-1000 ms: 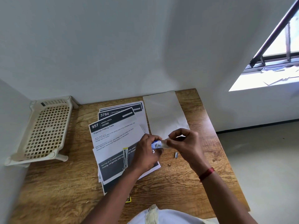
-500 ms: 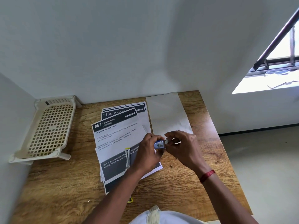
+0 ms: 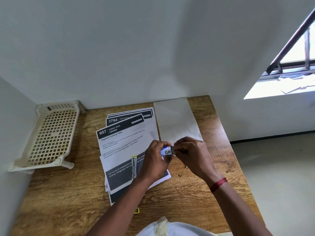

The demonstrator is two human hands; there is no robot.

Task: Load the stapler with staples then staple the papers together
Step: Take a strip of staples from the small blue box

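Note:
My left hand point(image 3: 153, 160) grips a small blue staple box point(image 3: 165, 151) above the right edge of the printed papers point(image 3: 122, 138). My right hand point(image 3: 192, 155) pinches at the box's right end, fingertips touching it; what it pinches is hidden by the fingers. A slim metal stapler with a yellow tip point(image 3: 134, 166) lies on the dark band of the top sheet, just left of my left wrist. The papers are fanned in a loose stack on the wooden table point(image 3: 68, 193).
A blank white sheet point(image 3: 175, 121) lies at the back right, against the wall. A cream plastic basket rack point(image 3: 51, 135) stands at the left. Small metal bits point(image 3: 180, 174) lie under my right hand. A small yellow piece point(image 3: 136, 210) shows under my left forearm.
My right hand has moved in closer to the box, and its fingertips now pinch right at the box's end. My left hand keeps hold of the box.

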